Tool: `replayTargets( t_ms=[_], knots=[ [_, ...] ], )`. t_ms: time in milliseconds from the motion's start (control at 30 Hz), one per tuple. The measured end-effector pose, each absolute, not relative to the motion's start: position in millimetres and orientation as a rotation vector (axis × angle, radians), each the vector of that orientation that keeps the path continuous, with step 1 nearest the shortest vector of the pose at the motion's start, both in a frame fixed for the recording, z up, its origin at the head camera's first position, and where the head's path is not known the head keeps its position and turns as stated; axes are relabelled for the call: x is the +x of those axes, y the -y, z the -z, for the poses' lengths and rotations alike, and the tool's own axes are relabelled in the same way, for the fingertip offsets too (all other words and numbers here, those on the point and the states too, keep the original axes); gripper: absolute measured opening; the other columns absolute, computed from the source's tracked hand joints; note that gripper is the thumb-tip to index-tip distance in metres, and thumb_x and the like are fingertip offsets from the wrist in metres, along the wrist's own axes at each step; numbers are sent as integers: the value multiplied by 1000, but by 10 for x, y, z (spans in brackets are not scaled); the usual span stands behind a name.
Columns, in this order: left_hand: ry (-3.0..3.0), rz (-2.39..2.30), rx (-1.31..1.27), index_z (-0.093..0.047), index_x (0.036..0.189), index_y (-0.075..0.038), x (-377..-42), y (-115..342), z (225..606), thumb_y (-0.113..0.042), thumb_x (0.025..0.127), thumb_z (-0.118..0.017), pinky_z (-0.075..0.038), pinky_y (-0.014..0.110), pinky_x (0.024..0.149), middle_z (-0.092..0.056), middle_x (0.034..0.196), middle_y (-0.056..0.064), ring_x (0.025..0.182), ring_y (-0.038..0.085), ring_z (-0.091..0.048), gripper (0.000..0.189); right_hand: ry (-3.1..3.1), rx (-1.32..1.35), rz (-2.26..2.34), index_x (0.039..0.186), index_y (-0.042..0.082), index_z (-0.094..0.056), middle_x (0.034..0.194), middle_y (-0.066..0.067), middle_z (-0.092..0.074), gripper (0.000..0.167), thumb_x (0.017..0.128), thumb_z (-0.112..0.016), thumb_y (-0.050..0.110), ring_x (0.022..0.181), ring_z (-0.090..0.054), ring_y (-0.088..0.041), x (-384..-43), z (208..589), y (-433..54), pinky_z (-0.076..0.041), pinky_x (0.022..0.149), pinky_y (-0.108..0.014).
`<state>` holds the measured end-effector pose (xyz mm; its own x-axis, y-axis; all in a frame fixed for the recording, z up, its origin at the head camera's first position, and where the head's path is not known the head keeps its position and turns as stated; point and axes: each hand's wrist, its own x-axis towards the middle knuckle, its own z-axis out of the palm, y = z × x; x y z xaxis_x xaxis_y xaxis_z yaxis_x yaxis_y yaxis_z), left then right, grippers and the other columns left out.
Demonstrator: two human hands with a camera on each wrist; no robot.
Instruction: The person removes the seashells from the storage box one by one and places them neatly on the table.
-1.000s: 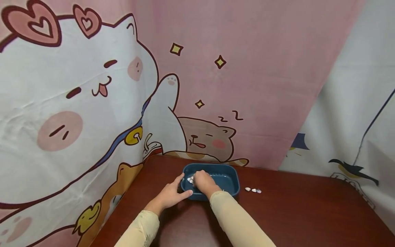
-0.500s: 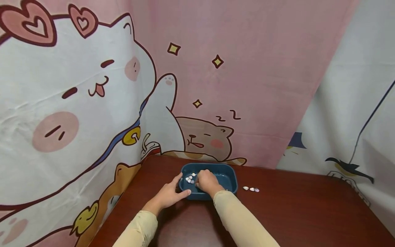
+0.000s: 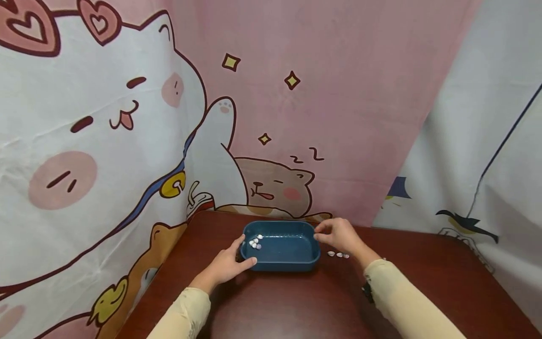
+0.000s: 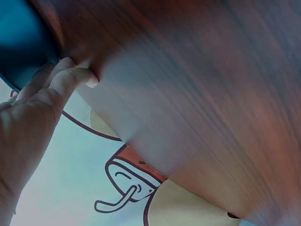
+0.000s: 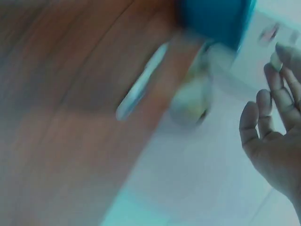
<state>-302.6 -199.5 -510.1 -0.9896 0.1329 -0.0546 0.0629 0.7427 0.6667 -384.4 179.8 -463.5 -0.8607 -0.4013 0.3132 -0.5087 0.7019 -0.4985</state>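
My left hand [image 3: 223, 267] holds the left end of a dark blue plastic bin [image 3: 279, 267], its thumb at the front wall and its fingers along the left side. Inside that end lie several small whitish seashells [image 3: 254, 243], one of them purplish. Over the bin's right rim is my right hand [image 3: 342, 235], thumb and forefinger together. The right wrist view shows a small pale shell [image 5: 276, 61] pinched between those fingertips, the other fingers spread apart. Three more shells [image 3: 339, 254] sit in a row on the table, right of the bin.
The bin stands near the back edge of a dark red-brown wooden table [image 3: 288, 306]. Cartoon-printed curtain cloth [image 3: 338, 117] hangs behind the table and along its left side. Blur covers the table shells in the right wrist view.
My right hand has lifted from inside the bin and moved right to its right rim, uncovering the shells inside. The left hand stays at the bin's left end. The head view has shifted slightly.
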Motion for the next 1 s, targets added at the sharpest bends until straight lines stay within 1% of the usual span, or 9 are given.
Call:
replayTargets(
  t_ms=[67,133,200,300,533,633,867,1000],
  knots=[
    [-2845,-1076,166,-27,171,-17,-3023,2004,5097,-63,94,-73,-45,68,117,-49,164,22,147,43,-54,101,2768,635,-892,91,19,-83,93,1,-81,8,88,-88,24,81,-66,-11,-3829,4690,-2209,-53,71,-30],
    [-2848,-1076,164,-27,171,-16,-3016,2016,5100,-62,94,-73,-44,67,117,-49,164,22,147,43,-54,101,2826,534,-891,90,21,-81,94,2,-79,8,89,-88,25,82,-64,-9,-3808,4789,-2537,-52,72,-29],
    [-2851,-1074,172,-27,171,-15,-3008,2027,5101,-61,94,-73,-44,67,117,-50,163,22,147,42,-54,101,2869,498,-882,91,21,-81,94,2,-79,8,90,-88,25,81,-63,-7,-3783,4909,-2768,-52,71,-29],
    [-2842,-1074,161,-27,171,-16,-3002,2028,5109,-62,94,-74,-44,67,118,-49,164,22,148,43,-53,101,2898,515,-874,91,20,-80,93,3,-79,9,89,-88,23,81,-65,-6,-3758,5091,-2945,-53,71,-29],
    [-2828,-1089,148,-27,171,-16,-2997,1956,5097,-59,94,-74,-43,69,117,-49,165,22,148,44,-52,99,2897,581,-751,96,16,-81,93,6,-80,14,86,-90,18,85,-72,-9,-3734,5319,-2992,-58,75,-32],
    [-2826,-1083,144,-27,171,-17,-2997,1947,5087,-60,94,-74,-43,69,117,-48,165,21,149,44,-52,100,2888,599,-671,98,15,-81,93,5,-80,15,86,-89,16,85,-73,-12,-3723,5329,-2962,-58,75,-35],
    [-2820,-1087,136,-26,171,-16,-2985,1953,5066,-59,94,-74,-43,69,118,-49,165,22,149,44,-52,100,2899,560,-640,107,12,-82,99,2,-82,22,87,-89,18,91,-76,-18,-3688,5322,-2911,-62,83,-47],
    [-2818,-1078,134,-26,171,-17,-2966,1952,5046,-60,94,-74,-43,69,117,-47,166,22,149,45,-51,100,2906,540,-658,110,12,-81,100,1,-82,24,88,-88,19,92,-77,-18,-3677,5347,-2909,-62,84,-47]
  ],
)
